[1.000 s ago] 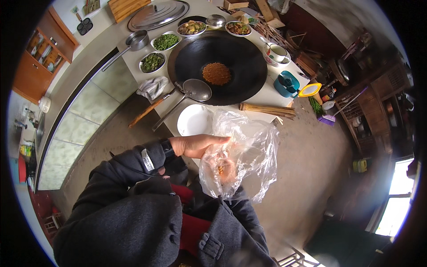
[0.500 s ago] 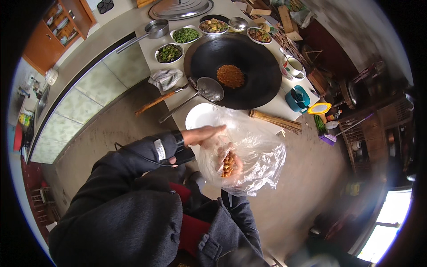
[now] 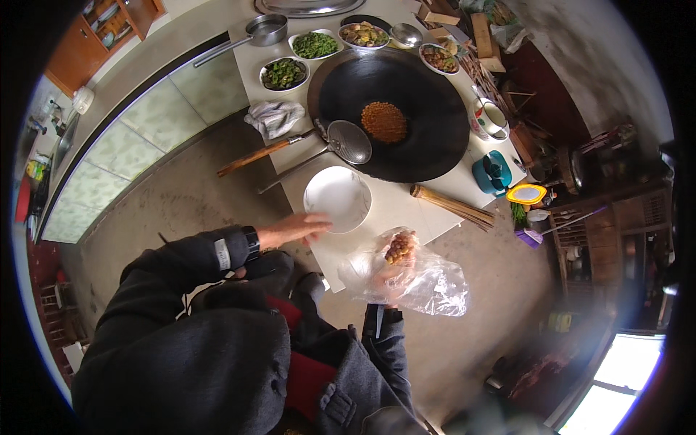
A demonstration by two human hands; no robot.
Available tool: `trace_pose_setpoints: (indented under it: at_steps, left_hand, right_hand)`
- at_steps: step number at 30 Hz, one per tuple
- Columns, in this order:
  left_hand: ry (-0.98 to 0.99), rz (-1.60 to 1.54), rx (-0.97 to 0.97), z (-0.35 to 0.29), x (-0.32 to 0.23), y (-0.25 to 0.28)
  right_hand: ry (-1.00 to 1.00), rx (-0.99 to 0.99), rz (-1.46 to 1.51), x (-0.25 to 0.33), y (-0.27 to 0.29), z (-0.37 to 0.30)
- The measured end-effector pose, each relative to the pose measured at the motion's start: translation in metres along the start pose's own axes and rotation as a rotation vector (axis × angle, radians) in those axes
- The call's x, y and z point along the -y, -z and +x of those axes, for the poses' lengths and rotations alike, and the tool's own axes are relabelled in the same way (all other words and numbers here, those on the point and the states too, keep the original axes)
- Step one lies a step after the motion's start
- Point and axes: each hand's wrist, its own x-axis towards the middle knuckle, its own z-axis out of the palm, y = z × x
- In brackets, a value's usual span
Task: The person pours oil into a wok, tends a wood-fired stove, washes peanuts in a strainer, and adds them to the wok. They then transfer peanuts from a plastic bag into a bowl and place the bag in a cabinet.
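Observation:
My left hand (image 3: 296, 229) is open, its fingers stretched over the near left rim of an empty white bowl (image 3: 339, 194). The fingertips are blurred, and I cannot tell whether they touch it. My right hand (image 3: 392, 279) grips a clear plastic bag (image 3: 437, 284) from below. Inside the bag, above the palm, lies a small heap of reddish-brown peanuts (image 3: 399, 249). Beyond the bowl sits a large black wok (image 3: 435, 138) with a patch of similar brown peanuts (image 3: 383, 121) at its bottom. A skimmer (image 3: 349, 142) rests on the wok's near left rim.
A wooden-handled tool (image 3: 261, 154) lies left of the skimmer, beside a cloth (image 3: 274, 118). Bamboo sticks (image 3: 451, 207) lie right of the bowl. Several dishes of food, including chopped greens (image 3: 315, 45), stand behind the wok. A teal container (image 3: 491, 172) and a mug (image 3: 491, 119) are at the right.
My left hand has let go of the bag and moved left to the bowl. My right hand has shifted slightly right and up with the bag, uncovering the whole bowl.

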Motion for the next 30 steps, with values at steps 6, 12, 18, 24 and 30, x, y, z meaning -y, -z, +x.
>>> trace_pose_setpoints:
  at_steps: [6, 12, 18, 24, 30]
  left_hand:
    - [-0.974, 0.624, -0.052, -0.029, -0.051, -0.038]
    - [-0.766, 0.811, -0.070, -0.010, -0.011, -0.033]
    - [-0.659, 0.572, 0.062, -0.015, 0.049, 0.018]
    - [-0.581, 0.306, 0.120, -0.013, 0.077, 0.055]
    - [-0.394, 0.064, 0.147, -0.015, 0.101, 0.079]
  right_hand:
    - [-0.075, -0.018, 0.091, -0.021, 0.017, 0.013]
    - [-0.043, -0.013, -0.056, -0.057, 0.002, 0.038]
    - [-0.013, -0.012, -0.244, -0.095, -0.010, 0.059]
    - [0.002, -0.161, -0.417, -0.127, -0.031, 0.065]
    - [0.111, -0.247, -0.809, -0.152, -0.041, 0.074]
